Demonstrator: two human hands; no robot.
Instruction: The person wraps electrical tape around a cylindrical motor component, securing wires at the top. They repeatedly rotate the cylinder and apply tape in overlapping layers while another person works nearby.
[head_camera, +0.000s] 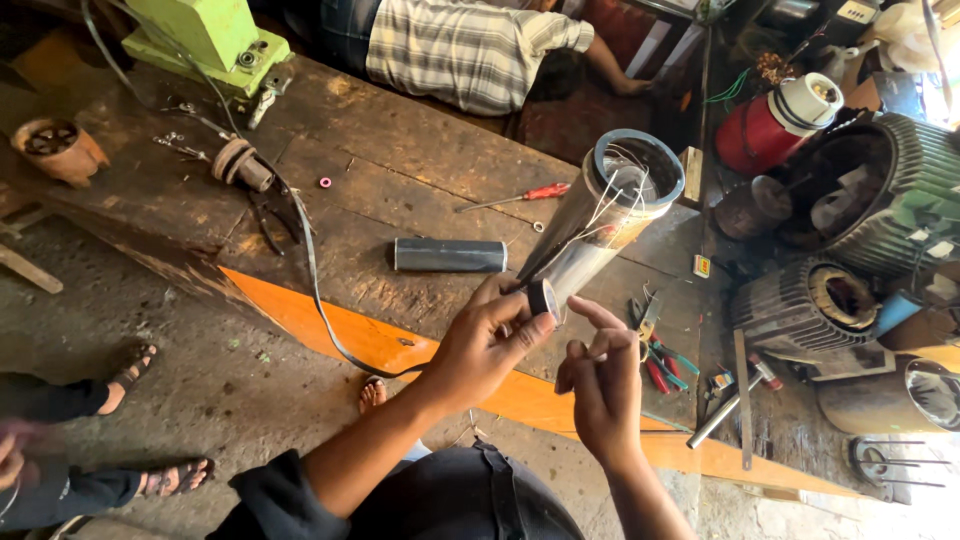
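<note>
My left hand (487, 345) pinches a small black roll of tape (543, 297) against the lower end of a long shiny metal cylinder (600, 225), a motor stator tube that leans up and away from me. White wires (612, 200) come out of its open top ring. Just to the right, my right hand (603, 382) has thumb and fingers pinched together, seemingly on the tape's loose end; the strip itself is too thin to see clearly.
A wooden workbench (380, 160) carries a short dark metal tube (450, 255), a red-handled screwdriver (520, 196), pliers (275, 208), cutters (660, 360), a green machine (205, 40). Motor housings (815, 305) and a red cylinder (765, 130) stand right. Another person in a checked shirt (460, 45) lies behind; sandalled feet (130, 375) left.
</note>
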